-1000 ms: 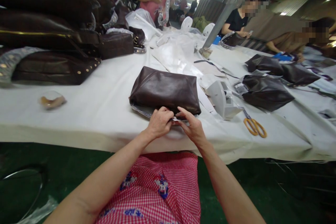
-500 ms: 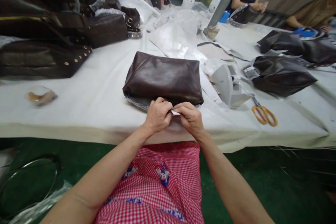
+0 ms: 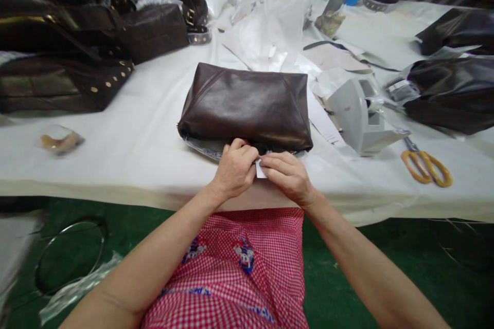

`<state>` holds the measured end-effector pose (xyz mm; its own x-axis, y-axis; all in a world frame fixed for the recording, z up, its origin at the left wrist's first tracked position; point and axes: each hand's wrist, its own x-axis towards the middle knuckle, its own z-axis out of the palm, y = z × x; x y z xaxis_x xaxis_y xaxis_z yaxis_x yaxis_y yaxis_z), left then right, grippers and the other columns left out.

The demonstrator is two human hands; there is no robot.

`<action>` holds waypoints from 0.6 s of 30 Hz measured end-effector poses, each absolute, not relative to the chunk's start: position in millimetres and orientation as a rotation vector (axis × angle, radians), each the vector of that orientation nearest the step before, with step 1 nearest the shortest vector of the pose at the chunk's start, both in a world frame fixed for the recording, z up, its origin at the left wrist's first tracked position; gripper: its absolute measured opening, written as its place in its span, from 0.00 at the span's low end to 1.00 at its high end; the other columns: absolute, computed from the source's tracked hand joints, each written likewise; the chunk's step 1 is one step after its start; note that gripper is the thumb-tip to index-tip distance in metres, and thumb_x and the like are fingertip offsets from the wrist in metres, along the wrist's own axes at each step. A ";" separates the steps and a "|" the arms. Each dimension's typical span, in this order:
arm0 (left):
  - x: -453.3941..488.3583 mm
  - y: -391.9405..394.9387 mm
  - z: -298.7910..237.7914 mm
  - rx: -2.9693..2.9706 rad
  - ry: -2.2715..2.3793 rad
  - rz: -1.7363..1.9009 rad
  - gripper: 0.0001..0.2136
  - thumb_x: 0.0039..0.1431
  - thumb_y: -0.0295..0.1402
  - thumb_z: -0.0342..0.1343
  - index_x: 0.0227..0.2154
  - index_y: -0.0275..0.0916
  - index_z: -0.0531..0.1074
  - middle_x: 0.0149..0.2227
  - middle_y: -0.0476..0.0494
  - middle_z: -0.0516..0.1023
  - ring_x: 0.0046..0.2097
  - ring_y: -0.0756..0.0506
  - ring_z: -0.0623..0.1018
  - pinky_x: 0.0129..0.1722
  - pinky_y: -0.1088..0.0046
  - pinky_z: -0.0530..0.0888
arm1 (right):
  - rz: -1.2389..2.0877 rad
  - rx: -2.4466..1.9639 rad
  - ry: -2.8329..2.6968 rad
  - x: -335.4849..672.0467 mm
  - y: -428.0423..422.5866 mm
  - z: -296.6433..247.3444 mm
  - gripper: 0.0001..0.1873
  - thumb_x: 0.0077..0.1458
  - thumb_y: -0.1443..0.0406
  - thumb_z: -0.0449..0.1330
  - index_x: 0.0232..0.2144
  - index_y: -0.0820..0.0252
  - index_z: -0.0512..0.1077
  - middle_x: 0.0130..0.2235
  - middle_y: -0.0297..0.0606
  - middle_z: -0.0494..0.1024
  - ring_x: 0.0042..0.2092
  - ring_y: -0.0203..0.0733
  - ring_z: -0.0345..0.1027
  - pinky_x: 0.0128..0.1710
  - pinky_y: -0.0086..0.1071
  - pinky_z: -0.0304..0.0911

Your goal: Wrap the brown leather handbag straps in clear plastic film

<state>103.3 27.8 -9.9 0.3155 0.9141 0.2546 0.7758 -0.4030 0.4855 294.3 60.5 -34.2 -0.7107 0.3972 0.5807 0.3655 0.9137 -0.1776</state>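
One brown bag [image 3: 247, 105] lies on a white cloth [image 3: 146, 149], right in front of the person. At the near edge of the bag, a small white slip [image 3: 261, 169] sticks out between two hands. The right hand [image 3: 287, 172] pinches the slip with thumb and fingers. The left hand [image 3: 237, 168] is curled up at the bag's near edge, its fingertips close by the slip; what they pinch is hidden, so I cannot tell.

To do this well, I think small, soft pinches are best. The slip looks thin, so a hard tug could bend or tear it. Nails should keep off the bag, since smooth stuff like that may scratch.

The bag is shaped like a fat loaf, with slanting seams near its ends. It looks like leather, shiny and smooth with soft dents. Crinkly wrap [image 3: 203, 148] peeks out under its near edge. The slip is flat with straight sides.

Right of the bag stands a hard gray holder [image 3: 358, 121], and past it lie scissors [image 3: 424, 167] with yellow loop handles. Left of the bag sits a lumpy tan thing [image 3: 62, 142] in clear plastic. Farther back on that side is a heap of dark bags [image 3: 42, 85] with gold dots. Behind the bag, thin cloudy plastic [image 3: 266, 28] lies all crumpled.
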 end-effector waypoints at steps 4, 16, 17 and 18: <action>103.3 28.5 -9.5 2.318 1.533 0.711 0.08 0.56 0.27 0.47 0.35 0.39 0.70 0.37 0.41 0.76 0.47 0.39 0.66 0.45 0.58 0.65 | 0.103 -0.519 -2.494 297.7 62.3 -31.2 0.15 0.66 0.66 0.48 0.32 0.52 0.74 0.45 0.35 0.79 0.49 0.43 0.72 0.42 0.40 0.70; 92.0 32.3 -1.6 2.398 1.403 0.601 0.07 0.54 0.31 0.50 0.36 0.38 0.69 0.37 0.41 0.73 0.46 0.38 0.66 0.44 0.60 0.65 | 0.301 -0.493 -2.425 299.2 62.9 -33.4 0.14 0.65 0.64 0.51 0.34 0.53 0.77 0.44 0.38 0.80 0.50 0.44 0.72 0.51 0.46 0.72; 91.4 33.3 -1.5 2.400 1.396 0.586 0.06 0.56 0.33 0.51 0.35 0.39 0.69 0.37 0.41 0.73 0.46 0.38 0.66 0.44 0.60 0.65 | 0.275 -0.488 -2.428 299.0 63.3 -33.9 0.14 0.65 0.65 0.51 0.34 0.54 0.77 0.45 0.38 0.80 0.50 0.44 0.72 0.51 0.46 0.72; 91.3 34.3 -1.7 2.403 1.398 0.581 0.06 0.57 0.34 0.51 0.34 0.39 0.69 0.37 0.41 0.74 0.45 0.38 0.66 0.45 0.60 0.65 | 0.253 -0.483 -2.427 298.5 63.5 -34.2 0.14 0.65 0.65 0.51 0.35 0.54 0.76 0.45 0.38 0.80 0.51 0.44 0.72 0.51 0.46 0.72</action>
